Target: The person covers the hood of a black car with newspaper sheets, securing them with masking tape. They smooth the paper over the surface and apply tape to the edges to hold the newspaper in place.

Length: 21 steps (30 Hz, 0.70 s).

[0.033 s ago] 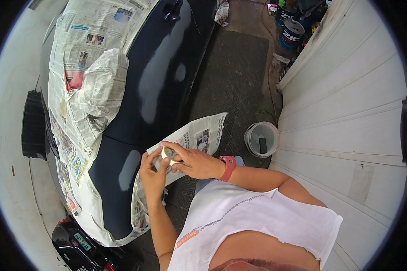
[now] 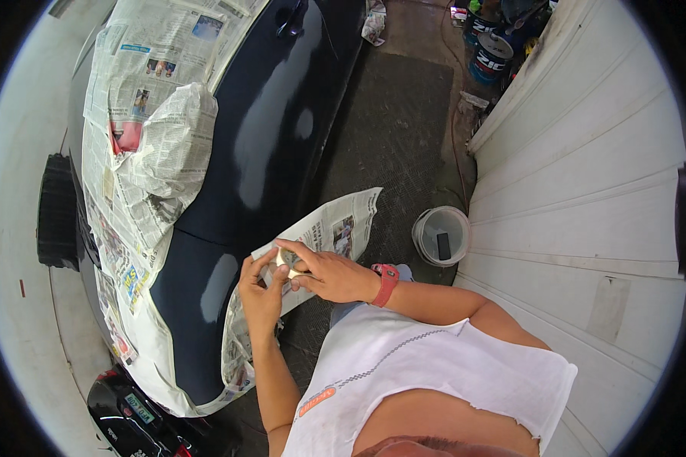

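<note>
A roll of pale masking tape (image 2: 285,259) is between my two hands, above the car's dark front panel edge. My right hand (image 2: 331,274) is closed round the roll, its index finger over the top and other fingers at the hole. My left hand (image 2: 261,301) pinches at the roll's left side, thumb against the tape; its fingertips are partly hidden. Just beyond and under the hands spreads a loose newspaper sheet (image 2: 320,228), its far corner reaching right over the floor. The dark blue car panel (image 2: 206,274) beside it has dull grey patches.
Taped newspaper (image 2: 175,137) covers the car's windows, mirror and hood. On the right, a white bucket (image 2: 453,221) with a dark rectangular object stands by the pale wall (image 2: 572,206). Blue pails (image 2: 490,57) stand far right. A black motorcycle (image 2: 133,419) is at lower left.
My hands and the tape roll have shifted very slightly to the right, and the newspaper sheet has lifted a little. The grip looks the same.
</note>
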Available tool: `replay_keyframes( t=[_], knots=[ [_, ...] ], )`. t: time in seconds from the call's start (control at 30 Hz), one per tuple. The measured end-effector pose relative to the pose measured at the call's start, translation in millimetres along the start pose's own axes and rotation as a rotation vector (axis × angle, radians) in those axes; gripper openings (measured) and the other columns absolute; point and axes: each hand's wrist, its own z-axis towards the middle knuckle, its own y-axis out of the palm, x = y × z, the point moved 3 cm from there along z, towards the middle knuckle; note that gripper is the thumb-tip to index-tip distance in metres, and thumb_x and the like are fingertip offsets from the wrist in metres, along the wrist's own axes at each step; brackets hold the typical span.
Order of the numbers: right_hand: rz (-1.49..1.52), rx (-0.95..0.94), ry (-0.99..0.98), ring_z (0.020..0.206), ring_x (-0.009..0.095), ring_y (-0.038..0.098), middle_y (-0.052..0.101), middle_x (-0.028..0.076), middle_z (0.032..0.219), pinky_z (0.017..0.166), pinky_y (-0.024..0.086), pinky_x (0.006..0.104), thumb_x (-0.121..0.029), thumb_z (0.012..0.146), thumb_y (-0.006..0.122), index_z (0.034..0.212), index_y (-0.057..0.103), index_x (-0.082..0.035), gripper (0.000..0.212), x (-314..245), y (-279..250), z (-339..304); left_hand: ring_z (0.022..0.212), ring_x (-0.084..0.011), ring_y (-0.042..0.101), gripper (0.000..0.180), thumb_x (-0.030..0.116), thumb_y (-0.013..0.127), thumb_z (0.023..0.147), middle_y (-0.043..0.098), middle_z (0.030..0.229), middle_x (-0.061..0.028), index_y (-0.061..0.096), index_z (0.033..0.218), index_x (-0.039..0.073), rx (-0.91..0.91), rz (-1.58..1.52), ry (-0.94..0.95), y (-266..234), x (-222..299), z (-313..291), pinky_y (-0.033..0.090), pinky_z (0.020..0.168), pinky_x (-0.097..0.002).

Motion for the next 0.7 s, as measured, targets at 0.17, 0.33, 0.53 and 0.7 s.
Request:
replay_keyframes(
  t=[0.17,0.33,0.53,0.7],
  knots=[
    [0.100,0.011,0.016,0.093,0.042,0.073,0.074,0.018,0.091,0.084,0.053,0.0520,-0.015,0.104,0.059,0.162,0.028,-0.011,0.066,1.2,-1.0,-10.0,0.090,-0.0111,0.059,0.016,0.011,0.082,0.091,0.063,0.098,-0.0026,0.074,0.098,-0.001,0.000,-0.085,-0.025,10.3,-27.6,0.6,0.047,0.078,-0.0275],
    [-0.092,0.128,0.138,0.095,0.044,0.072,0.074,0.020,0.093,0.082,0.055,0.0513,-0.022,0.106,0.060,0.131,0.055,-0.008,0.029,52.5,-5.3,-1.5,0.086,-0.0268,0.069,0.012,0.002,0.080,0.088,0.069,0.097,-0.0125,0.071,0.095,-0.001,0.125,0.283,0.396,23.0,4.3,-5.4,0.054,0.078,-0.0369],
    [-0.191,0.185,0.153,0.079,0.044,0.070,0.068,0.021,0.076,0.070,0.053,0.0534,-0.027,0.106,0.062,0.108,0.060,-0.008,0.019,53.7,-19.3,-2.0,0.082,-0.0121,0.065,0.048,-0.006,0.072,0.092,0.070,0.099,-0.0098,0.058,0.137,0.001,0.158,-0.038,-0.037,2.7,-19.1,-3.8,0.052,0.074,-0.0282],
    [-0.138,0.096,0.115,0.069,0.035,0.070,0.067,0.015,0.070,0.066,0.052,0.0461,-0.032,0.102,0.069,0.098,0.063,-0.007,0.025,34.2,-14.5,18.1,0.080,-0.0083,0.062,0.030,0.008,0.078,0.095,0.071,0.091,-0.0035,0.073,0.123,-0.001,-0.034,-0.085,-0.216,-13.1,-42.2,-1.4,0.051,0.074,-0.0261]
  ],
)
